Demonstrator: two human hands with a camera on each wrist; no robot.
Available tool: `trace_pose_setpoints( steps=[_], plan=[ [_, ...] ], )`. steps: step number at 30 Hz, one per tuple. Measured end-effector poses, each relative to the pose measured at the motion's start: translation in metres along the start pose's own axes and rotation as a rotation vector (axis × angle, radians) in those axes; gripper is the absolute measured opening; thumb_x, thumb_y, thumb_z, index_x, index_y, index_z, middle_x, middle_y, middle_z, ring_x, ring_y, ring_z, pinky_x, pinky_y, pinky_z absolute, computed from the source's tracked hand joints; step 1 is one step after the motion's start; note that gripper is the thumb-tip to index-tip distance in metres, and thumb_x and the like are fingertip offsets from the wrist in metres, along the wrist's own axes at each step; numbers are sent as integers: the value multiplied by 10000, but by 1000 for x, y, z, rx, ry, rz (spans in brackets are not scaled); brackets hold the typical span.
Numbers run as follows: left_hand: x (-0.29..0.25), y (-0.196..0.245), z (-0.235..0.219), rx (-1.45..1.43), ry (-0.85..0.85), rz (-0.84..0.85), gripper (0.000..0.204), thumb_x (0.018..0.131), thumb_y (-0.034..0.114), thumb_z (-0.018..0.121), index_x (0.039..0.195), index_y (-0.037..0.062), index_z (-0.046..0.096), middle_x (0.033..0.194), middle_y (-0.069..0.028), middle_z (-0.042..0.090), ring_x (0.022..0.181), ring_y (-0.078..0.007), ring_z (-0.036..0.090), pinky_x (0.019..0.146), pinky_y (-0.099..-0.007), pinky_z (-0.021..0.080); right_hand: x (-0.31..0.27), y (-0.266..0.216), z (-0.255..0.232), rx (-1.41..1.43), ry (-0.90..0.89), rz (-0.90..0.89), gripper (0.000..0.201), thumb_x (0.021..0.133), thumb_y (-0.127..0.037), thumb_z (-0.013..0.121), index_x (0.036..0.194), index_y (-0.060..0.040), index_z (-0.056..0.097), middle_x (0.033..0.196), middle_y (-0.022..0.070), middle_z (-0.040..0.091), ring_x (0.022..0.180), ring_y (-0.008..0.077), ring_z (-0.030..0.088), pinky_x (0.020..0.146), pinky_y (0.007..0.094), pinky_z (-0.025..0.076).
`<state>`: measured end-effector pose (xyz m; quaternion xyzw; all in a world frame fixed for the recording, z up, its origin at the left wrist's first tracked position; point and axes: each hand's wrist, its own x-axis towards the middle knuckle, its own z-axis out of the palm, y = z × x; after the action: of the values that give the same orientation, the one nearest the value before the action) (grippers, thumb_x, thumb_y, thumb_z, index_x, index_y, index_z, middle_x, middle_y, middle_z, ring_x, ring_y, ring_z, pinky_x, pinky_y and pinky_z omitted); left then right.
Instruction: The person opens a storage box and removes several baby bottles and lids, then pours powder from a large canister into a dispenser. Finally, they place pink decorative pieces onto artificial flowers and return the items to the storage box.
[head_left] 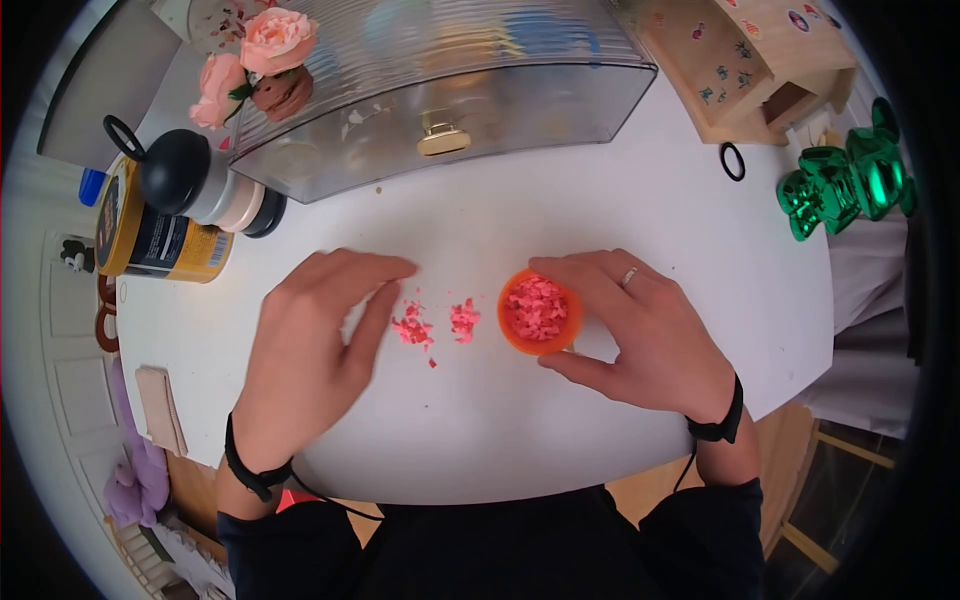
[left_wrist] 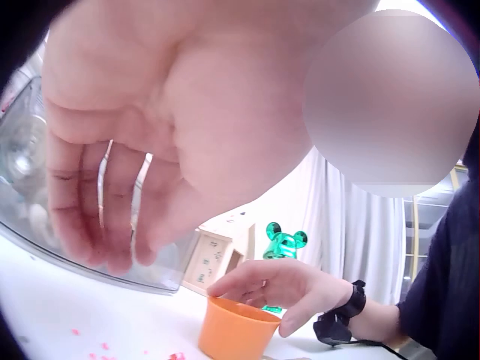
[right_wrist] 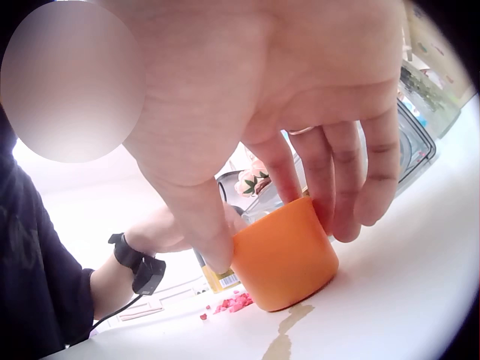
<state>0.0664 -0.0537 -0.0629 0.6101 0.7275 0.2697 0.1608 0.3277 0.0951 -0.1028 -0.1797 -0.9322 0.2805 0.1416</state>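
My right hand (head_left: pixel 645 335) holds a small orange cup (head_left: pixel 538 348) between thumb and fingers, thumb on the near side and fingers at the far rim. Small pink bits (head_left: pixel 538 306) fill the cup, which stands upright on the white table. To its left lie two little heaps of the same pink crumbs, one close (head_left: pixel 464 320) and one farther off (head_left: pixel 412 327). Just beside the farther heap is my left hand (head_left: pixel 315 345), thumb and index fingertip near each other. In the left wrist view its fingers (left_wrist: pixel 116 202) hang relaxed with nothing in them.
A clear ribbed box (head_left: pixel 430 140) with a gold clasp stands behind the hands. At left are a dark-topped bottle (head_left: pixel 180 170) and a yellow-and-black tub (head_left: pixel 215 250). A wooden house (head_left: pixel 740 80), a black ring (head_left: pixel 733 162) and a shiny green bear figure (head_left: pixel 850 180) sit at right.
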Motion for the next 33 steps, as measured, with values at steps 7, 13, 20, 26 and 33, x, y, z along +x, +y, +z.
trace_pose_setpoints(
  steps=[7,13,20,26,33],
  plan=[
    [-36,-59,-5,167,19,-313,184,1055,-30,613,1207,-30,717,969,-154,761,861,-242,738,786,-343,585,1,0,1,2,-3,0,664,888,-249,904,1472,-92,628,1270,143,732,1127,355,731,935,433,615],
    [-33,-43,14,-68,-107,-254,143,1050,-60,619,1155,-55,716,946,-143,751,812,-206,728,785,-337,604,2,-1,1,20,-9,5,673,880,-240,909,1477,-95,632,1279,143,735,1121,357,732,932,433,617],
    [-29,-39,3,-442,-190,-370,167,1092,-64,559,1152,-60,715,992,-87,749,891,-164,740,861,-321,634,1,0,0,20,-3,6,672,876,-233,911,1472,-94,635,1251,142,733,1118,357,729,935,435,616],
    [-39,-42,-2,-441,-282,-551,212,1109,-64,533,1202,-56,723,1011,-77,754,902,-144,735,856,-314,644,0,0,1,7,6,-4,658,877,-234,909,1460,-92,639,1246,143,735,1112,358,728,934,434,615],
    [-18,-26,11,-475,-392,-280,249,1090,-88,531,1218,-66,743,1014,-86,756,925,-148,727,850,-309,636,2,-1,1,17,-4,-9,664,876,-241,910,1462,-86,639,1253,146,738,1114,360,730,933,432,614]
  ],
)
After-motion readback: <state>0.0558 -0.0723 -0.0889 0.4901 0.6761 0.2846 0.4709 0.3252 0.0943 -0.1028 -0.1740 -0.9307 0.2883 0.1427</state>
